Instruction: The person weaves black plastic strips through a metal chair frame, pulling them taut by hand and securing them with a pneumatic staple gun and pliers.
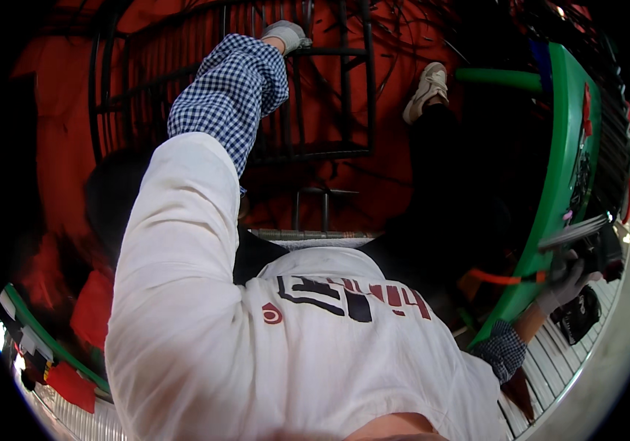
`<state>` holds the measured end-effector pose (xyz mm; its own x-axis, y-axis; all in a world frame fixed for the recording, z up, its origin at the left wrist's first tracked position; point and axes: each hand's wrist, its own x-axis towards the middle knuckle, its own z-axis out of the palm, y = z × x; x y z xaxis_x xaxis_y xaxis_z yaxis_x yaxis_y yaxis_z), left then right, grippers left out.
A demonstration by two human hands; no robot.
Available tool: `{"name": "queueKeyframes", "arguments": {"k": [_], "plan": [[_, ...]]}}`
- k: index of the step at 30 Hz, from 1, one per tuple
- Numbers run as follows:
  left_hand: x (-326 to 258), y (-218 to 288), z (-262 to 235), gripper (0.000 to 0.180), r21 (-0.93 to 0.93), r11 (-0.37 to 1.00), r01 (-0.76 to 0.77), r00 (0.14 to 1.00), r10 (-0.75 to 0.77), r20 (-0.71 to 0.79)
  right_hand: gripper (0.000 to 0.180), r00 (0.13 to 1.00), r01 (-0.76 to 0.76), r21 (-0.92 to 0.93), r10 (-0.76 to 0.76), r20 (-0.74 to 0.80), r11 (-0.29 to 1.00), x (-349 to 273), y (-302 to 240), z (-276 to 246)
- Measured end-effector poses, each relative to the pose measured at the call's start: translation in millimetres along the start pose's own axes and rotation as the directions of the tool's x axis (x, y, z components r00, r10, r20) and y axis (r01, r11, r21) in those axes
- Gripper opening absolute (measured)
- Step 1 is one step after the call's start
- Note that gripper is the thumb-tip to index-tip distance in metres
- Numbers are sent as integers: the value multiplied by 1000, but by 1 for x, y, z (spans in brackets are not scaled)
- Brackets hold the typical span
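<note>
A black metal frame (pixel 370 95) with many thin parallel bars lies ahead of me over a red surface. My left hand (pixel 285 34), in a pale glove, is closed on one of the frame's bars near its far side; the fingertips are partly hidden. At the lower right, my right hand (pixel 563 291), also gloved, is over the green-edged table (pixel 550 184). Its fingers look spread apart, though dim and slightly blurred. An orange-handled tool (pixel 499 277) lies right beside it, and a bundle of thin metal rods (pixel 576 232) is just beyond.
A beige shoe (pixel 426 92) rests on the red surface (pixel 396 154), right of the frame. Dark cut strips are scattered about there. Next to my right hand is a small black pouch-like thing (pixel 579 316). A red cloth (pixel 70 387) hangs at the lower left.
</note>
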<state>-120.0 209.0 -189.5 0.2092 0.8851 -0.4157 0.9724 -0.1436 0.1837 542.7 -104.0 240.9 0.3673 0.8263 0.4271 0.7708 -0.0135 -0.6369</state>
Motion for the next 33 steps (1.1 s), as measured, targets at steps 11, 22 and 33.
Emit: {"name": "queueKeyframes", "arguments": {"k": [11, 22, 33], "plan": [[-35, 29, -39, 32, -312, 930, 193, 981, -182, 66, 33, 645, 134, 125, -182, 742, 983, 21, -224, 346], [-31, 39, -39, 36, -408, 899, 161, 975, -80, 208, 29, 278, 311, 199, -289, 916, 929, -38, -179, 465], [-9, 48, -10, 32, -296, 936, 191, 981, -170, 94, 37, 228, 289, 41, -110, 967, 956, -33, -167, 489]]}}
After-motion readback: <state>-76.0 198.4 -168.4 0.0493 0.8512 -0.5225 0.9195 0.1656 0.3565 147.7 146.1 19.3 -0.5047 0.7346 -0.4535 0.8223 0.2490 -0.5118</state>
